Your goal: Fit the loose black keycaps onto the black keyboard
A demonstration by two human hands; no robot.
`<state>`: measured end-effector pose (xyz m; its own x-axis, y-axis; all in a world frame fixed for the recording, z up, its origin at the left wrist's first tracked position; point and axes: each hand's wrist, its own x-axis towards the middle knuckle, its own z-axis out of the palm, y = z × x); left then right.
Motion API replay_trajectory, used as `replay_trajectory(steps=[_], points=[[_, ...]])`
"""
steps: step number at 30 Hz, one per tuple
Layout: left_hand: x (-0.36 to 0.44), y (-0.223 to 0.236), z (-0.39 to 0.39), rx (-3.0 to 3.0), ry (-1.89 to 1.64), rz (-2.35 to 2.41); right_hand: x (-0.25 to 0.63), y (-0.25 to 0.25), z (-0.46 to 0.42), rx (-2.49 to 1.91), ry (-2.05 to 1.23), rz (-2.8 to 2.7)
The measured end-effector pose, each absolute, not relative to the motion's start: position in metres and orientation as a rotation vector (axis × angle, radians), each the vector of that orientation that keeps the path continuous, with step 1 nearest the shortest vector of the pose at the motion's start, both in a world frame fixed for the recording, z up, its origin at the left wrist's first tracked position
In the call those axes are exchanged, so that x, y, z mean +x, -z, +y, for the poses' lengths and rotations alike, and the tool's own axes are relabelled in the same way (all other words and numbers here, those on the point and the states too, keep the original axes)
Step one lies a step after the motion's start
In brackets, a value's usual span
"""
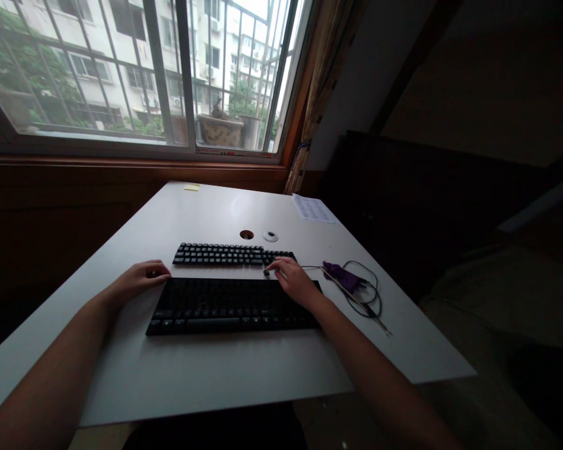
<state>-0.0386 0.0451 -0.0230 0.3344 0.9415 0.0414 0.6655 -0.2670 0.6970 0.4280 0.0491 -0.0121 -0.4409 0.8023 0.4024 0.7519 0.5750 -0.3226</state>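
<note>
A black keyboard [234, 306] lies near the front of the white table. Keycaps show on its front rows; its rear rows are too dark to make out fully. My left hand [143, 279] rests at its rear left corner, fingers curled and fingertips against the edge. Over the rear right part reaches my right hand [293, 281], its fingers drawn together at a small dark keycap [266, 272] just behind the keyboard. Beyond that, black keycaps [220, 254] lie in long rows, partly hidden at the right by my right hand.
To the right lie a purple cloth [344, 277], a coiled black cable [379, 294] and a thin stick-like tool [356, 299]. Farther back are a round table hole [246, 235], its white cover [271, 236], a printed sheet [313, 209] and yellow notes [192, 187]. A barred window stands behind.
</note>
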Motion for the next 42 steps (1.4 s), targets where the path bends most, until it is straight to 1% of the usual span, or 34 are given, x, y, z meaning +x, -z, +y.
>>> replay_trajectory(steps=[10,19,23,29,32,34,42], points=[[-0.041,0.026,0.047,2.035,-0.625,1.392,0.416,0.010,0.068,-1.334,-0.104,-2.311],[-0.042,0.027,0.048,2.051,-0.611,1.411,0.410,0.009,0.065,-1.324,-0.181,-2.294],[-0.043,0.029,0.048,2.070,-0.610,1.415,0.417,0.000,0.052,-1.313,-0.261,-2.233],[-0.042,0.028,0.047,2.062,-0.615,1.416,0.454,-0.020,0.004,-1.338,-0.468,-2.212],[-0.041,0.026,0.046,2.058,-0.607,1.425,0.468,-0.023,-0.018,-1.384,-0.727,-2.175],[-0.042,0.026,0.046,2.061,-0.611,1.423,0.471,-0.024,-0.028,-1.416,-0.809,-2.147],[-0.042,0.027,0.046,2.054,-0.611,1.422,0.464,-0.025,-0.035,-1.447,-0.816,-2.138]])
